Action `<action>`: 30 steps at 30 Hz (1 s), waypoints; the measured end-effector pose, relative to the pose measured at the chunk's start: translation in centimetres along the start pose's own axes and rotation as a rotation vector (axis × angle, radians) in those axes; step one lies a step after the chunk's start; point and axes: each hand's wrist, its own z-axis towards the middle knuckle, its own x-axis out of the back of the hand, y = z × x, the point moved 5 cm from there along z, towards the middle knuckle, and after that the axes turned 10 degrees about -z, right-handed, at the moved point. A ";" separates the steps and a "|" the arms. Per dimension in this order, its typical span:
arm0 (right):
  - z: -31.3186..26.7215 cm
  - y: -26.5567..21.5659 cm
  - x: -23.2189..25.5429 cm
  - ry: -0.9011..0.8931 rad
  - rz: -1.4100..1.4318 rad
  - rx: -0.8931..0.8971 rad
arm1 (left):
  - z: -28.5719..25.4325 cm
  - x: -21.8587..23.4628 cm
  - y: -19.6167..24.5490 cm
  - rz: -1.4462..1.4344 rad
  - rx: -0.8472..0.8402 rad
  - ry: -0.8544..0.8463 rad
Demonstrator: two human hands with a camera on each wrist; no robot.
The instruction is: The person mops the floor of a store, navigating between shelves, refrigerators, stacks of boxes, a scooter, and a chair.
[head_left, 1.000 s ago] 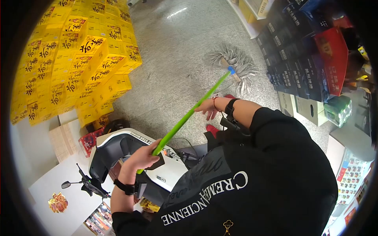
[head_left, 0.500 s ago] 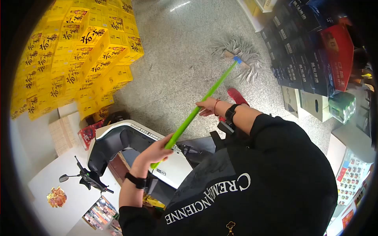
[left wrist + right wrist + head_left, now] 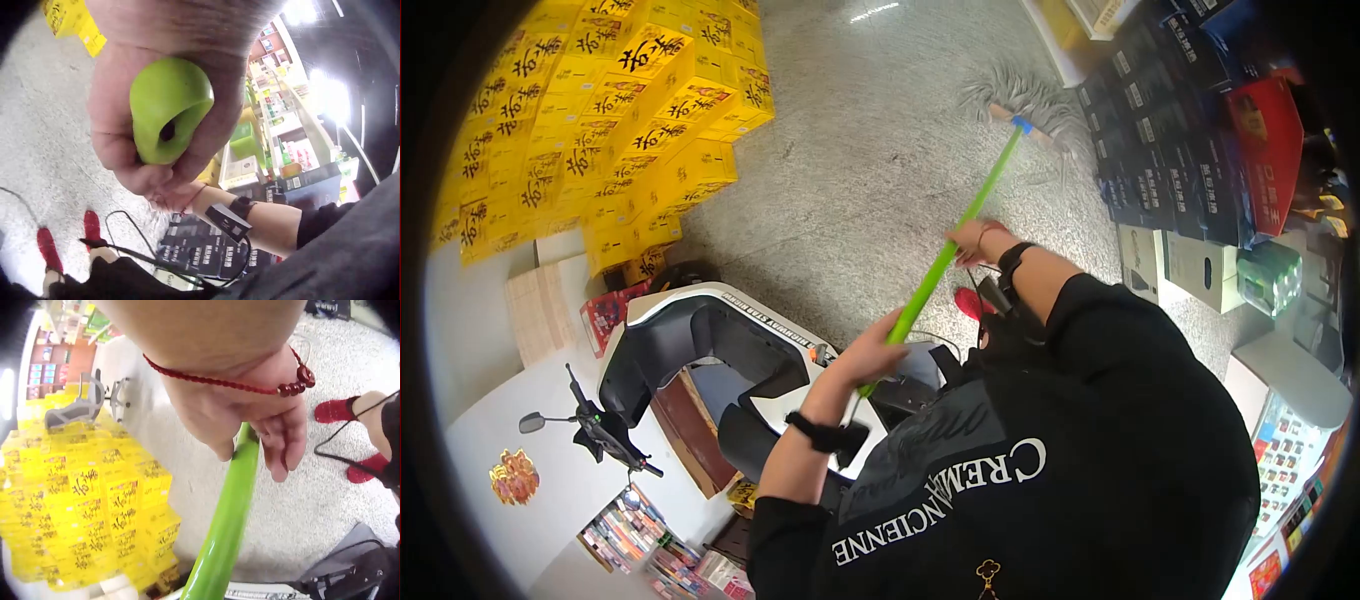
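A green mop handle point(image 3: 930, 281) slants across the head view up to a grey string mop head point(image 3: 1040, 105) on the floor, joined at a blue clamp point(image 3: 1022, 124). The left hand point(image 3: 868, 358) grips the handle close to its lower end; in the left wrist view its fingers point(image 3: 134, 172) wrap round the hollow green end point(image 3: 165, 106). Farther along, the right hand point(image 3: 985, 243) holds the shaft between thumb and fingers. The right wrist view shows that hand point(image 3: 244, 406) with the green shaft point(image 3: 228, 519) passing beneath its palm.
Stacked yellow boxes point(image 3: 615, 110) stand at the left, dark boxes point(image 3: 1155, 150) at the right beside the mop head. A white scooter point(image 3: 710, 300) is close by the left arm. Red shoes point(image 3: 92, 225) are on the speckled floor point(image 3: 840, 180).
The mop head has moved up and to the right, toward the dark boxes. Both hands have shifted right and upward with the handle, still holding it.
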 end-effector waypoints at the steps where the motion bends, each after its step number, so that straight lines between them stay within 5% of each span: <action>1: -0.2 -1.6 -1.2 -0.061 0.156 -0.058 | -1.5 0.9 -1.5 -0.072 0.026 0.018; 4: 0.6 -5.3 -6.6 -0.235 0.750 -0.238 | -7.2 1.6 -4.1 -0.181 0.151 0.074; 11: -1.8 -9.5 -3.5 -0.350 0.677 -0.067 | -9.4 0.5 -2.6 -0.353 0.215 0.125; 16: 0.2 -5.9 7.1 -0.251 0.662 -0.043 | -2.4 2.3 5.6 -0.327 0.165 0.110; 25: 0.8 2.0 34.9 0.206 0.508 -0.237 | 20.8 3.0 27.0 -0.343 -0.086 0.139; 30: -1.2 1.3 39.7 0.417 0.556 -0.253 | 24.3 4.0 31.9 -0.414 -0.084 0.155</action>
